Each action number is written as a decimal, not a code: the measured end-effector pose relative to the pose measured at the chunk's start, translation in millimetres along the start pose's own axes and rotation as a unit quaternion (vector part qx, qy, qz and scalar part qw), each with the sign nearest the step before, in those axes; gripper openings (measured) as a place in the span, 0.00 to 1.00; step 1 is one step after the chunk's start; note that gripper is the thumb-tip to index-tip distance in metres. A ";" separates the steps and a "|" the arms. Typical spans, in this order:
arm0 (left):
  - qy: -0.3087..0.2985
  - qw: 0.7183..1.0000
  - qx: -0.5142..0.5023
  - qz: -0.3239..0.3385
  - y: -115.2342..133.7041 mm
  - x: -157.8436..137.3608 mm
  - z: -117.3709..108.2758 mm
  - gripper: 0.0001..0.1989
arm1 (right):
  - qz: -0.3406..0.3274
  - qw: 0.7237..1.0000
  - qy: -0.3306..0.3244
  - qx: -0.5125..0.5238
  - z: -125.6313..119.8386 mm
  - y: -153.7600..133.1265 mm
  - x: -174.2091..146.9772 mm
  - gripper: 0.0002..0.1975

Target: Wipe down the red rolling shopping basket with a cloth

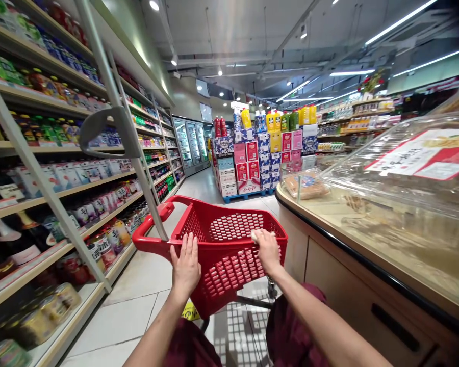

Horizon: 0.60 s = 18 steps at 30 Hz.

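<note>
A red plastic rolling shopping basket with perforated walls stands tilted on the floor in front of me. My left hand lies on its near rim and side with fingers stretched out. Farther right along the same rim, my right hand is closed around a small white crumpled thing, mostly hidden by the fingers, and presses against the rim. From the basket's left end rises a long metal pull bar with a grey grip. The basket's visible inside shows no goods. A wheel shows below its right end.
Shelves of bottles and cans line the left side. To the right stands a counter with clear plastic food boxes. Ahead are stacked drink cartons on a blue pallet and glass-door fridges.
</note>
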State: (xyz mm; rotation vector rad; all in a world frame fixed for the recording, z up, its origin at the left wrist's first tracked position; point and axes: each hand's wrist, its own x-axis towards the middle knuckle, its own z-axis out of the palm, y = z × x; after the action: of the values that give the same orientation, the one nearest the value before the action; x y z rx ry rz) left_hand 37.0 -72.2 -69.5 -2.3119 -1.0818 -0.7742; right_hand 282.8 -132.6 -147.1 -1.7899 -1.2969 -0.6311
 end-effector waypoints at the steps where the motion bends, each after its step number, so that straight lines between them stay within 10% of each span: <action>1: -0.012 1.000 0.004 0.004 4.5 3.0 1.8 0.32 | -0.019 1.000 -0.010 0.012 1.6 -2.1 1.6 0.21; 5: -0.043 0.999 0.025 0.015 14.4 8.0 4.8 0.31 | -0.071 0.993 -0.047 0.078 2.9 11.5 11.2 0.21; 10: -0.049 0.998 0.033 0.014 16.7 5.9 8.4 0.31 | 0.116 0.992 -0.005 0.046 -16.4 71.2 7.4 0.23; 18: -0.058 0.997 0.039 0.016 22.0 4.5 10.4 0.31 | 0.031 0.995 -0.023 0.096 -13.0 60.9 2.6 0.24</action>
State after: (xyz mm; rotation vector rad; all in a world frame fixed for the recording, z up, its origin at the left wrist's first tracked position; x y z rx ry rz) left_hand 59.9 -76.1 -77.9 -2.3264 -1.1018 -0.5826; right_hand 341.6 -150.3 -157.7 -1.6884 -1.2819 -0.4169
